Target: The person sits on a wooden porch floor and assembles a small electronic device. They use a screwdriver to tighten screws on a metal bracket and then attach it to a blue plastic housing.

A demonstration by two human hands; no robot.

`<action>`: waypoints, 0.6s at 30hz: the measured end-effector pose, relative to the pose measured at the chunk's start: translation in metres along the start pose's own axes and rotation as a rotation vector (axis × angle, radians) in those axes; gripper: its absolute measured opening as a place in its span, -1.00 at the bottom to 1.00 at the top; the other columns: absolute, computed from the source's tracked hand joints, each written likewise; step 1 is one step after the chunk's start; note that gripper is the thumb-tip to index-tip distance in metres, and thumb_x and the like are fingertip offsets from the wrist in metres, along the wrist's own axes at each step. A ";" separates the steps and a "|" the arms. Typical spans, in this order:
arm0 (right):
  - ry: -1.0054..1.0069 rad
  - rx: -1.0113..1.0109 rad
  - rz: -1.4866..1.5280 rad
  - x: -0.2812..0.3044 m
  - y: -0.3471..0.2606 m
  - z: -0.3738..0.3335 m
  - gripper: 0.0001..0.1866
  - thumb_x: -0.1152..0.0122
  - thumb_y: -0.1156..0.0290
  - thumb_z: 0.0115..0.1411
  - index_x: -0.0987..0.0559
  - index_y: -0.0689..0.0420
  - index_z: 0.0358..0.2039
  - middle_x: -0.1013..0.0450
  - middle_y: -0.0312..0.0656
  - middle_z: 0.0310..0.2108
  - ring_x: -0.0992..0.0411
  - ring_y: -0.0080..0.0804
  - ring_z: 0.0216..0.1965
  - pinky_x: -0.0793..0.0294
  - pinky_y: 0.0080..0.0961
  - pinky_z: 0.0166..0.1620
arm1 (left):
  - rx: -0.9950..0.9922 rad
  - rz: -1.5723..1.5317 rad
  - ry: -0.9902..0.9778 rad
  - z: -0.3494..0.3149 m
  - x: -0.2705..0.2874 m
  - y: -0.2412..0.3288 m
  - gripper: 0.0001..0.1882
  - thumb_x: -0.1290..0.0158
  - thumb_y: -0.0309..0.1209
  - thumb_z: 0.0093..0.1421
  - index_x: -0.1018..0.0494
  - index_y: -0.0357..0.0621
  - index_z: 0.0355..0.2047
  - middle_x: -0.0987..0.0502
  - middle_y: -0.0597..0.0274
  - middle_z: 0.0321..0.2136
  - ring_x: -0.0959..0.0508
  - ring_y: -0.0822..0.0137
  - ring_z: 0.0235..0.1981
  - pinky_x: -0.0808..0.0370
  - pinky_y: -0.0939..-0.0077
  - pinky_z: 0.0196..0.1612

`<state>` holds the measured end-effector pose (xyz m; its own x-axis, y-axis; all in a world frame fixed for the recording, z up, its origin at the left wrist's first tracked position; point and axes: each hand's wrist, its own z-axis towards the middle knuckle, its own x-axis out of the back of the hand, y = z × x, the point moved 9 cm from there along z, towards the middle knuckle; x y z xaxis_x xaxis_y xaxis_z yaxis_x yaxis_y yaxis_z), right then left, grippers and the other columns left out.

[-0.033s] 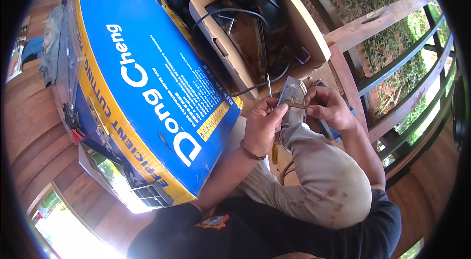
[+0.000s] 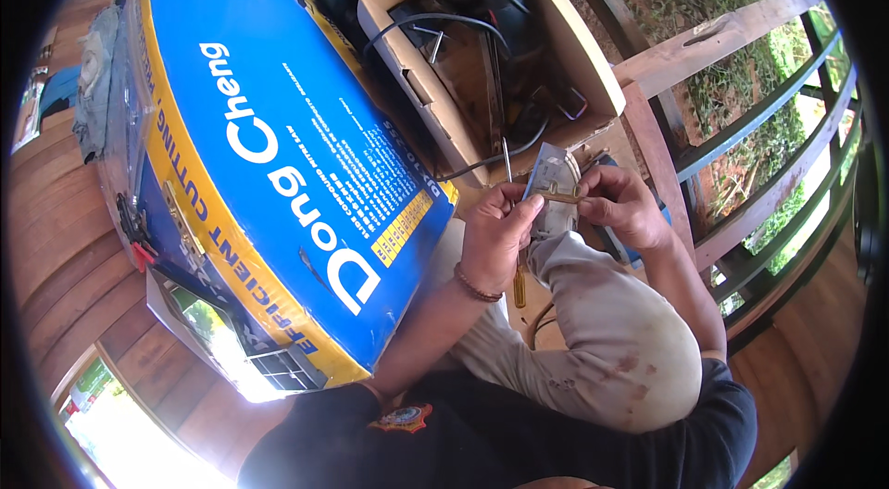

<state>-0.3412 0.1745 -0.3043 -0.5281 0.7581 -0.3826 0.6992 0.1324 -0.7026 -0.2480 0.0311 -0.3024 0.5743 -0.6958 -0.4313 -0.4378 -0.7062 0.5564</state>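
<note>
My left hand (image 2: 501,228) is closed around a screwdriver (image 2: 519,290); its yellow handle sticks out below the hand and its metal shaft points up past the fingers. The same thumb and fingers pinch the lower edge of a flat, pale, see-through packet (image 2: 548,169). A small brass-coloured metal fitting (image 2: 559,197) lies at the packet's lower edge, its exact kind too small to make out. My right hand (image 2: 627,206) pinches the fitting's right end between thumb and fingers. Both hands are close together above my raised knee.
A large blue and yellow carton (image 2: 278,137) stands on the left. Ahead, an open cardboard box (image 2: 421,100) holds a dark power tool, cables and metal tools. A wooden and metal railing (image 2: 722,35) runs along the right, with grass beyond. Plank flooring (image 2: 83,248) shows at left.
</note>
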 end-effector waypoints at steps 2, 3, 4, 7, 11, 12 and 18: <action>0.054 -0.088 0.118 0.008 0.017 -0.003 -0.85 -0.34 0.43 0.23 -0.58 0.20 -0.25 -0.40 -0.47 -0.55 -0.35 -0.68 -0.45 -0.36 -0.61 -0.37 | -0.037 0.026 0.014 0.001 0.002 0.000 -0.81 -0.22 -0.39 0.28 -0.52 -0.21 -0.17 -0.45 0.51 -0.51 -0.30 0.74 -0.57 -0.21 0.77 -0.55; 0.062 -0.091 0.127 0.009 0.018 -0.004 -0.86 -0.32 0.43 0.24 -0.58 0.21 -0.26 -0.41 -0.46 -0.54 -0.35 -0.69 -0.44 -0.36 -0.61 -0.36 | -0.021 0.061 -0.014 0.000 0.002 -0.002 -0.80 -0.22 -0.40 0.29 -0.53 -0.22 -0.16 -0.46 0.51 -0.49 -0.31 0.74 -0.56 -0.23 0.77 -0.53; 0.072 -0.093 0.136 0.010 0.018 -0.005 -0.87 -0.31 0.43 0.26 -0.58 0.21 -0.26 -0.42 -0.45 -0.52 -0.36 -0.70 -0.43 -0.36 -0.62 -0.35 | -0.005 0.097 -0.044 -0.002 0.003 -0.002 -0.80 -0.21 -0.40 0.29 -0.53 -0.23 -0.15 -0.47 0.50 -0.48 -0.32 0.74 -0.54 -0.25 0.77 -0.52; 0.055 -0.059 -0.114 0.017 -0.001 -0.003 -0.86 -0.30 0.41 0.27 -0.60 0.23 -0.27 -0.45 -0.42 -0.49 -0.36 -0.70 -0.41 -0.37 -0.62 -0.33 | 0.004 0.215 -0.095 -0.008 0.004 0.003 -0.80 -0.21 -0.44 0.30 -0.54 -0.27 -0.11 -0.50 0.48 -0.43 -0.38 0.73 -0.46 -0.32 0.77 -0.42; -0.072 -0.069 -0.475 0.010 -0.027 0.001 -0.83 -0.29 0.38 0.28 -0.61 0.24 -0.26 -0.48 -0.38 -0.47 -0.38 -0.70 -0.39 -0.39 -0.60 -0.31 | 0.051 0.266 -0.151 -0.014 0.006 0.004 -0.80 -0.21 -0.48 0.29 -0.56 -0.29 -0.10 -0.55 0.46 -0.37 -0.44 0.70 -0.36 -0.39 0.76 -0.29; -0.080 -0.063 -0.494 0.006 -0.028 0.003 -0.82 -0.29 0.37 0.28 -0.61 0.24 -0.26 -0.47 -0.38 -0.49 -0.37 -0.70 -0.41 -0.38 -0.60 -0.33 | 0.044 0.271 -0.162 -0.013 0.007 0.001 -0.80 -0.22 -0.48 0.29 -0.56 -0.29 -0.11 -0.55 0.45 -0.36 -0.44 0.69 -0.36 -0.40 0.76 -0.29; 0.001 -0.129 -0.438 -0.003 -0.017 0.010 -0.83 -0.28 0.37 0.28 -0.59 0.23 -0.28 -0.41 -0.42 -0.57 -0.31 -0.74 -0.56 -0.27 -0.63 -0.52 | 0.020 0.362 -0.119 -0.010 0.012 -0.006 -0.81 -0.23 -0.47 0.28 -0.56 -0.29 -0.14 -0.55 0.46 -0.37 -0.45 0.67 -0.38 -0.41 0.73 -0.31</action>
<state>-0.3564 0.1641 -0.2975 -0.7868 0.6137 -0.0658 0.4646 0.5185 -0.7179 -0.2309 0.0283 -0.3038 0.2960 -0.9103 -0.2894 -0.6117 -0.4133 0.6745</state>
